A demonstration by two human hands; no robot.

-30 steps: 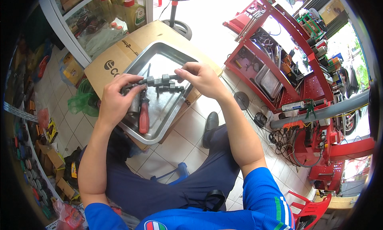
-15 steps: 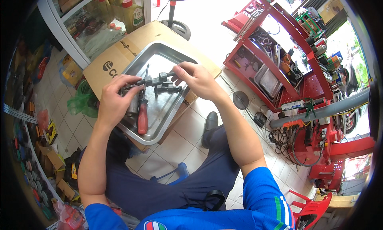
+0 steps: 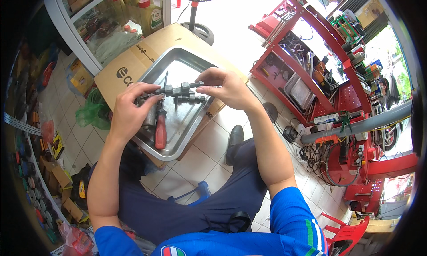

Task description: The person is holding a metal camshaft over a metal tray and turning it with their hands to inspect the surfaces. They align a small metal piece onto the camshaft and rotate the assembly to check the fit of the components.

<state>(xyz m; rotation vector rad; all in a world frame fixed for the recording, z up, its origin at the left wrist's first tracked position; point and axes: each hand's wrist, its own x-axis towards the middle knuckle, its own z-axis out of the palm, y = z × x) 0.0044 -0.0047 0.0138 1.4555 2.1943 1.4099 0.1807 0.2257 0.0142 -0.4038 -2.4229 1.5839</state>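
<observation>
A dark metal tool (image 3: 178,89), a rod with blocky hex-shaped sections, is pinched at its left end by my left hand (image 3: 129,106). At its right end, my right hand (image 3: 227,88) has thumb and fingers parted around the rod's tip; whether they touch it is hard to tell. Both hands are above a metal tray (image 3: 189,138). In the tray lie a red-handled screwdriver (image 3: 160,134), a grey metal cylinder (image 3: 149,118) beside my left hand, and another dark metal piece (image 3: 194,98) partly hidden behind the tool.
Under the tray is a cardboard box (image 3: 133,56). A glass cabinet with yellow bottles (image 3: 151,16) stands at the far left. On the right is a red tool cart (image 3: 307,69) with tools and cables. A blue plastic piece (image 3: 203,191) lies on the tiled floor between my legs.
My right hand has loosened its pinch on the tool's right end and shifted slightly right, its fingers spreading. The tool has moved a little right and down, still in my left hand.
</observation>
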